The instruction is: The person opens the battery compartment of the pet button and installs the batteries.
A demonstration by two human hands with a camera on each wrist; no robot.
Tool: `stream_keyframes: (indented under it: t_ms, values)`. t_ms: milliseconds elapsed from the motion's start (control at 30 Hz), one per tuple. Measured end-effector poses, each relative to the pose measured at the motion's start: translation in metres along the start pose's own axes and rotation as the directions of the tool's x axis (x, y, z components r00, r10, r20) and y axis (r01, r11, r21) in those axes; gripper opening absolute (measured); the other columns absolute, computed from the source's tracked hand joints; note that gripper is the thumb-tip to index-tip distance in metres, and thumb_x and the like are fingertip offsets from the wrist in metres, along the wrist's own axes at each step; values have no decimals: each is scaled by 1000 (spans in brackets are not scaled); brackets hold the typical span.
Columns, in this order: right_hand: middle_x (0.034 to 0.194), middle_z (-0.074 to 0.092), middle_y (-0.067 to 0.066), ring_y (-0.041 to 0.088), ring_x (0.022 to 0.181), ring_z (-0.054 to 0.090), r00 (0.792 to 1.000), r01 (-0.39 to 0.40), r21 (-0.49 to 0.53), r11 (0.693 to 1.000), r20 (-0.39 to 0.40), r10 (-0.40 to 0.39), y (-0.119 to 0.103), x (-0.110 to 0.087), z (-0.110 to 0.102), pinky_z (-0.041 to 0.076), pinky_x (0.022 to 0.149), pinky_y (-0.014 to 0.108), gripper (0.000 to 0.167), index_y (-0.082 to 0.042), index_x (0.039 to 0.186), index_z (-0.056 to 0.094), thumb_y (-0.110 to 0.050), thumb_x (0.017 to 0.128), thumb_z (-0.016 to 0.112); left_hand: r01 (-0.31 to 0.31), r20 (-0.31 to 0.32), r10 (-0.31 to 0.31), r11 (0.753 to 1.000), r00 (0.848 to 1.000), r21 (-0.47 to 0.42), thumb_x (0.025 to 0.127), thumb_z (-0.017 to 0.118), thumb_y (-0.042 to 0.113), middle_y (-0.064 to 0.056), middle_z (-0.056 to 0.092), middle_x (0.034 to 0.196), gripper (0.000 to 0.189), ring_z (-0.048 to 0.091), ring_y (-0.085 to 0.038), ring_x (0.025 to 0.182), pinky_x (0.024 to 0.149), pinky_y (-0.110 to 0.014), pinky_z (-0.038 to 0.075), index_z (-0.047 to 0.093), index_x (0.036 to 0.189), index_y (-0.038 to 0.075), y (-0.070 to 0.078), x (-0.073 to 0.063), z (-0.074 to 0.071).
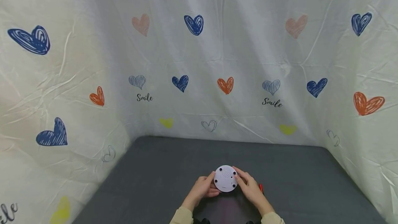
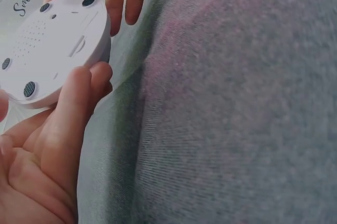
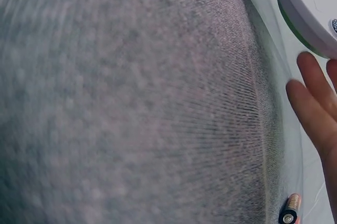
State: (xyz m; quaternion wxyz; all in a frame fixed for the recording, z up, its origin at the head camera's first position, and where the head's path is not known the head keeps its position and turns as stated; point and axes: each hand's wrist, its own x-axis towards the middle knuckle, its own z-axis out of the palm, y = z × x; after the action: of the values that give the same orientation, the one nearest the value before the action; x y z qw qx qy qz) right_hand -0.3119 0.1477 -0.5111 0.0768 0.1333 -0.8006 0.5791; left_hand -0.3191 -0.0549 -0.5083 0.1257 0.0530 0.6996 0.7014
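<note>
A round white device (image 1: pixel 225 179) is held up over the dark tabletop, its underside towards the head camera. Several black rubber feet, a patch of small holes and a battery cover (image 2: pixel 79 46) show on that side. My left hand (image 1: pixel 203 186) grips its left rim, thumb along the edge. At the opposite rim, my right hand (image 1: pixel 249 186) has its thumb over the face and its index finger along the upper edge. Other right fingers (image 3: pixel 310 95) stretch out beside the device's green-edged side (image 3: pixel 297 26) in the right wrist view.
Batteries (image 3: pixel 290 211) lie on the table beyond the right hand; a red one (image 1: pixel 261 188) shows beside that hand in the head view. Dark grey cloth (image 1: pixel 155 168) covers the table. White curtains with printed hearts (image 1: pixel 225 85) stand behind and at both sides.
</note>
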Motion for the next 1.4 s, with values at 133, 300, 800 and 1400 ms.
stream_keyframes:
  t_ms: [133, 300, 800, 1400]
  values:
    - [104, 52, 16, 28, 97, 57, 999, -18, 101, 995, 40, 14, 0, -1, 1, 53, 74, 34, 39, 2, 130, 52, -19, 97, 51, 20, 4, -20, 1000, 1000, 5, 97, 42, 42, -20, 66, 79, 56, 67, -23, 68, 60, -30, 55, 57, 99, -11, -2, -2, -1]
    - [114, 49, 27, 32, 96, 58, 997, -23, 177, 984, 73, 10, 2, -2, 1, 54, 73, 38, 38, 7, 130, 48, -13, 98, 48, 37, 7, -37, 999, 999, 21, 97, 42, 41, -18, 66, 77, 54, 67, -21, 67, 59, -30, 55, 59, 96, -10, -4, -2, -2]
    - [99, 60, 25, 30, 73, 63, 993, -77, 170, 982, 99, 60, -9, -5, 0, 55, 65, 44, 32, 15, 124, 47, -2, 98, 43, -215, 28, 220, 910, 975, 356, 88, 63, 38, -18, 56, 123, 60, 59, -24, 104, 77, -36, 53, 50, 132, 0, -2, -3, -4]
    - [103, 57, 21, 25, 72, 63, 987, -73, 86, 994, 147, 59, 1, -5, 0, 55, 61, 34, 36, 12, 125, 49, -11, 98, 46, -372, 269, 273, 809, 924, 456, 58, 89, 22, -6, 48, 133, 108, 51, -10, 109, 85, -26, 46, 28, 147, 13, -10, 1, -12]
